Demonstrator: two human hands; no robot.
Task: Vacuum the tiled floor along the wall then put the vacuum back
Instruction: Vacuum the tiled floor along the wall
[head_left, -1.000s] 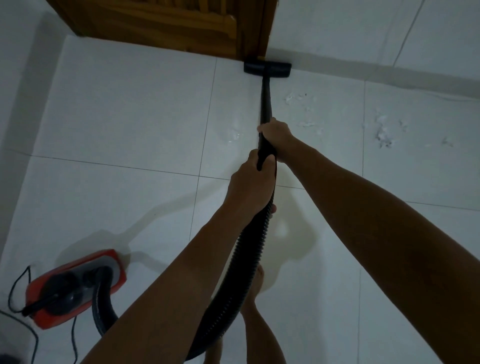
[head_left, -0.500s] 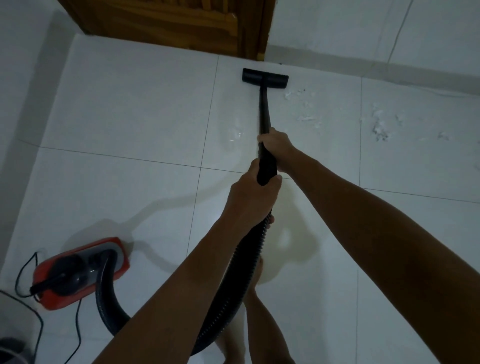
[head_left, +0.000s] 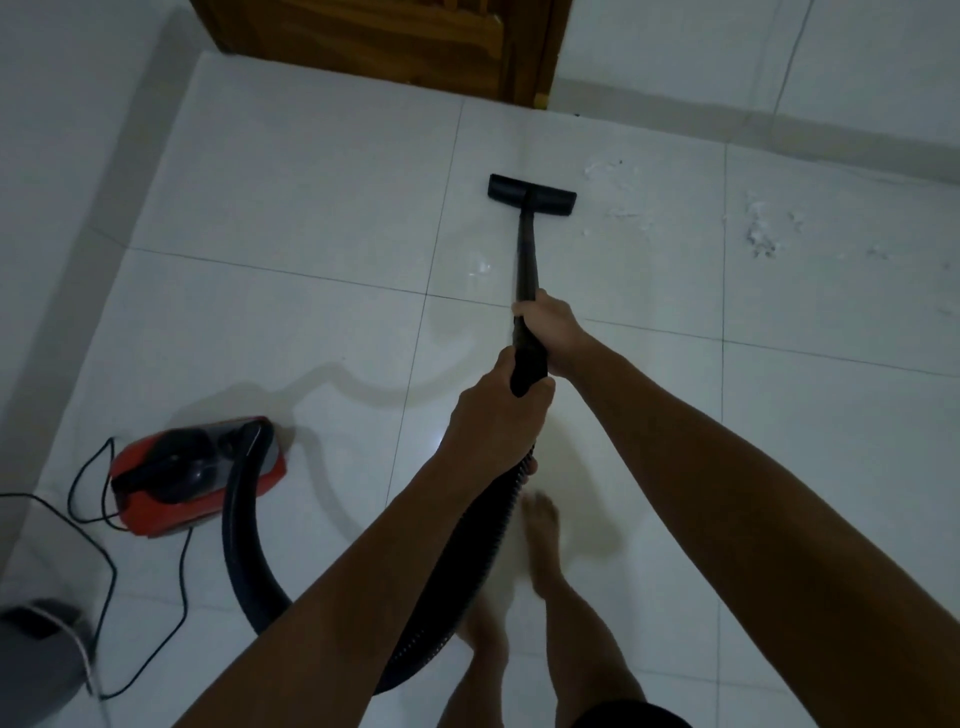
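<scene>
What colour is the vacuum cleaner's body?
Red with black top parts: the vacuum cleaner body, seen in the head view.

One vacuum (head_left: 197, 475), two hands (head_left: 498, 415) — two feet (head_left: 543, 540).

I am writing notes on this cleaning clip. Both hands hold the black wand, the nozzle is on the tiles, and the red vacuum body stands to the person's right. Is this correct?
One detail is wrong: the head view shows the red vacuum body on the person's left, not right. The rest holds: the left hand and right hand hold the black wand, and the nozzle is on the tiles.
</scene>
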